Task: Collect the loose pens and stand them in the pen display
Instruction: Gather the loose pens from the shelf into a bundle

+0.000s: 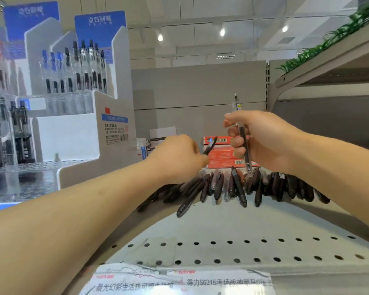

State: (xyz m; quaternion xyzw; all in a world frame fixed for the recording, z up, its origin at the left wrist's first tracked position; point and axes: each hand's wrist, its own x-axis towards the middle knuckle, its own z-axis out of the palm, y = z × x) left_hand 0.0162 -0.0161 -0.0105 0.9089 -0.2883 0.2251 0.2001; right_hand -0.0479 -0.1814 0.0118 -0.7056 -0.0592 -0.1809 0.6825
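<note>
Pen display (77, 133) stands up and left of the left hand, white tiered stand, upright pens in its upper rows, lower perforated tier looks partly unfilled.

Left hand (177, 158) is curled around one dark pen (210, 145); the pen's end sticks out past the knuckles, tilted up-right. Can't see the fingertips, so exact grip unclear.

Red boxes (222, 155) are stacked just behind both hands, at the back of the shelf (222, 226).

Loose pens (239, 186) lie in a rough fan on the shelf, below and between the hands, overlapping, running on under the right wrist. Plenty left, so the task looks early.

Right hand (258, 141) is closed on a clear-barrelled pen (242, 135), near vertical, one end well above the thumb, the other just over the pile. Which end is the tip I can't tell.

Step in hand, my read: gathering pens, one per hand, before carrying them to the display.

To do it well:
- Align pens the same way up as the ones already standing before moving.
- Carry left and up, clear of the stand's side wall.
- Drop each pen straight down into a free hole, don't angle in or neighbours may tip.
- Pull from the top of the pile; overlapped pens will roll.
</note>
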